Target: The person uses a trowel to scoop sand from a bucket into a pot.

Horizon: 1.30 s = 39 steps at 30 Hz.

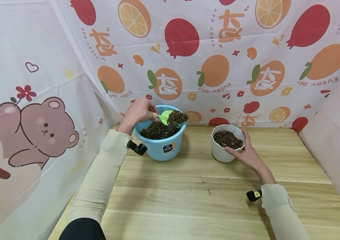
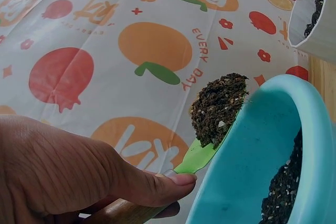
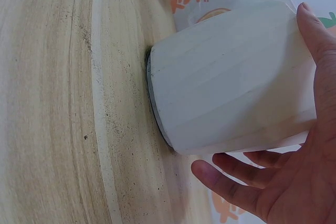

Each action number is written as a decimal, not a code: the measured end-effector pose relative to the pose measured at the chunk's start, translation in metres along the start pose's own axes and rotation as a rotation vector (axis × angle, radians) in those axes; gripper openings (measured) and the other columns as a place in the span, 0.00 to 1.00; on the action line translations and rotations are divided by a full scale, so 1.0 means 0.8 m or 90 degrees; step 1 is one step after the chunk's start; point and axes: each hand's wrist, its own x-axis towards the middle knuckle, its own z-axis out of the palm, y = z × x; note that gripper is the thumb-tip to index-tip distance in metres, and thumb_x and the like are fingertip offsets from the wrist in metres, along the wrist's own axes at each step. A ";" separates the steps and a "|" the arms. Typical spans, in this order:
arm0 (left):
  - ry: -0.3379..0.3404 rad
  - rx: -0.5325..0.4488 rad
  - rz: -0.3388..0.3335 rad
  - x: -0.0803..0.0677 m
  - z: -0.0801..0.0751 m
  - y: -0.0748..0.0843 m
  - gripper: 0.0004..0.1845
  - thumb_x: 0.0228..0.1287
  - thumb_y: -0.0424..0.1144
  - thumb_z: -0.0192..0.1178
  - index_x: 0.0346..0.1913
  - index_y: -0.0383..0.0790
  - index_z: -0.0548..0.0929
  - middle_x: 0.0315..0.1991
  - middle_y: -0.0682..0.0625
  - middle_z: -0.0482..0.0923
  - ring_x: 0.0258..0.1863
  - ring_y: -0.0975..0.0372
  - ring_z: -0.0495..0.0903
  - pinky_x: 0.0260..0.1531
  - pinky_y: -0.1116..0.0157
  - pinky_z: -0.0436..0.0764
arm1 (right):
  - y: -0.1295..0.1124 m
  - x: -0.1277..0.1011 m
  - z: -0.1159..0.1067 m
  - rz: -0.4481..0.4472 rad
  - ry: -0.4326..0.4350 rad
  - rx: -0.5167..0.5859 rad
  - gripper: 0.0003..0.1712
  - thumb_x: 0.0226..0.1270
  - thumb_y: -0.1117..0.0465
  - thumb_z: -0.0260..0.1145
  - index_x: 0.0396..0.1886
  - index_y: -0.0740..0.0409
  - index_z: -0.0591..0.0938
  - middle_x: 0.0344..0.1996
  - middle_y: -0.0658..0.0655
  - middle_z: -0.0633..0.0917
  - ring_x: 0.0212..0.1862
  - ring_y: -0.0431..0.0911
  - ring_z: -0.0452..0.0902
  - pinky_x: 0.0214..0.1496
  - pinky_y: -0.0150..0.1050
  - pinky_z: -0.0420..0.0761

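Note:
My left hand [image 1: 141, 111] pinches the wooden handle [image 2: 126, 212] of a small green-bladed trowel [image 1: 164, 117], thumb along its neck. A heap of dark potting soil [image 2: 219, 109] sits on the blade, above the rim of a light blue bucket [image 1: 154, 151]. More dark soil [image 1: 157, 131] lies inside that bucket. On the right, my right hand [image 1: 249, 155] holds a white faceted pot [image 1: 219, 152] by its side, thumb at the near rim and fingers around the far side. Soil [image 1: 227, 139] partly fills the pot, which stands on the table.
The wooden table [image 1: 170, 196] has a few soil crumbs [image 1: 209, 192] near its middle. A fruit-printed cloth [image 1: 197, 70] hangs right behind the bucket and pot. Another cloth with a bear print [image 1: 46, 130] closes off the left side, and a pale one [image 1: 338, 133] the right.

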 end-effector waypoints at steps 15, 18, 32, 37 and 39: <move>0.002 -0.003 0.021 0.006 0.010 0.012 0.08 0.54 0.40 0.77 0.36 0.42 0.90 0.33 0.48 0.89 0.34 0.56 0.81 0.39 0.60 0.76 | 0.003 0.000 0.001 0.005 0.002 -0.002 0.68 0.63 0.37 0.70 0.80 0.33 0.27 0.81 0.67 0.49 0.80 0.67 0.48 0.74 0.71 0.55; -0.001 -0.007 0.021 0.007 0.011 0.015 0.08 0.54 0.40 0.77 0.35 0.42 0.90 0.32 0.49 0.89 0.33 0.57 0.80 0.38 0.61 0.75 | 0.003 0.001 0.002 0.004 0.006 -0.004 0.68 0.63 0.36 0.70 0.81 0.33 0.27 0.81 0.68 0.49 0.80 0.68 0.49 0.74 0.71 0.55; -0.015 -0.010 0.033 0.013 0.021 0.025 0.08 0.55 0.40 0.77 0.36 0.42 0.91 0.36 0.48 0.88 0.35 0.57 0.80 0.37 0.62 0.75 | 0.000 -0.001 0.000 0.007 0.005 -0.002 0.68 0.62 0.37 0.71 0.81 0.32 0.27 0.81 0.68 0.49 0.80 0.68 0.48 0.75 0.71 0.55; -0.014 -0.009 0.044 0.014 0.024 0.028 0.08 0.54 0.39 0.77 0.35 0.41 0.91 0.34 0.48 0.89 0.34 0.57 0.80 0.37 0.62 0.75 | 0.001 -0.001 0.000 0.011 0.005 -0.009 0.68 0.62 0.35 0.70 0.80 0.31 0.27 0.81 0.68 0.49 0.80 0.69 0.48 0.74 0.72 0.55; -0.015 -0.006 0.048 0.014 0.027 0.028 0.08 0.53 0.39 0.77 0.35 0.41 0.91 0.34 0.48 0.89 0.34 0.58 0.80 0.38 0.62 0.75 | 0.001 -0.001 0.000 0.011 0.005 -0.009 0.67 0.63 0.35 0.70 0.80 0.31 0.27 0.81 0.68 0.49 0.80 0.69 0.48 0.74 0.72 0.55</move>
